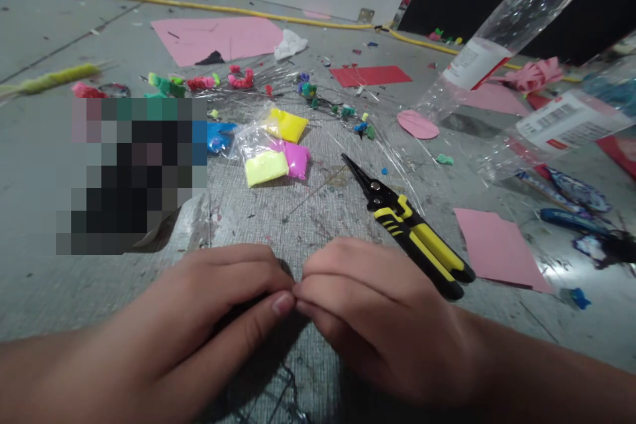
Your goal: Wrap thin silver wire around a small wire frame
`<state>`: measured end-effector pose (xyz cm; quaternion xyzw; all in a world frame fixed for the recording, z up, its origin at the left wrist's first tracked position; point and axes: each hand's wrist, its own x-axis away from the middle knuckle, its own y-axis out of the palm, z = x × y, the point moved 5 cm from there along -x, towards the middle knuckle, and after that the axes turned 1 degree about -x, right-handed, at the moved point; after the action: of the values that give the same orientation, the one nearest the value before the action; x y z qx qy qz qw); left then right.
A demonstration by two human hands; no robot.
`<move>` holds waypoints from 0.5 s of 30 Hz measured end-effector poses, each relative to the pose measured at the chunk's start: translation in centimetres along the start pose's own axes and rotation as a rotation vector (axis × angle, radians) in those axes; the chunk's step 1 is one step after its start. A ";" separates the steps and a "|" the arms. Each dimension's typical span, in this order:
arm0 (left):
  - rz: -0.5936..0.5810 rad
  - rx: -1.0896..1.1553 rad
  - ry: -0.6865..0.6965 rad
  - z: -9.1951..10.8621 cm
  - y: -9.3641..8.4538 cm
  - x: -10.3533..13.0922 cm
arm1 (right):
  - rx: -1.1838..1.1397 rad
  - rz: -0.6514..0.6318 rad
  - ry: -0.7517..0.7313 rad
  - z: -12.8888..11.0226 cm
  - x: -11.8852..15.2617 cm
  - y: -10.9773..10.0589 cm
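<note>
My left hand (218, 318) and my right hand (377, 311) meet fingertip to fingertip at the front of the grey surface. Both are closed in a pinch, and whatever sits between the fingertips is hidden or too small to name. Just beyond my right hand lie yellow-and-black pliers (415, 232), their black jaws pointing away to the left. Farther off, small packets of clay-like material show: a pale yellow packet (267, 168), a magenta packet (297, 159) and a bright yellow packet (288, 124). Thin dark wire (283, 397) lies beneath my hands, partly covered by them.
Two clear plastic bottles (477, 66) lean or lie at the right. Pink paper (501, 248) rests beyond my right forearm, with a larger pink sheet (223, 36) at the back. Colourful bits on wires (241, 77) are scattered mid-surface. A yellow cord (199, 5) crosses the back.
</note>
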<state>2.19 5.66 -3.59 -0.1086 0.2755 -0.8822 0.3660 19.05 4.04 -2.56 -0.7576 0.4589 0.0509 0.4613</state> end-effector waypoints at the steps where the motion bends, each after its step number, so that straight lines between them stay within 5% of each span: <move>1: 0.017 0.005 -0.003 0.0 -0.1 0.0 | -0.024 0.025 0.048 0.1 -0.1 -0.3; 6: 0.179 -0.059 0.007 -0.1 -0.8 0.2 | -0.113 0.160 0.228 1.1 -0.1 -1.2; 15: 0.459 -0.426 -0.109 -1.2 -1.8 1.6 | -0.085 0.213 0.174 1.3 -0.1 -0.7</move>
<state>-0.45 6.05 -3.62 -0.1649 0.4512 -0.6920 0.5389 19.98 5.20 -2.84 -0.7252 0.5723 0.0529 0.3791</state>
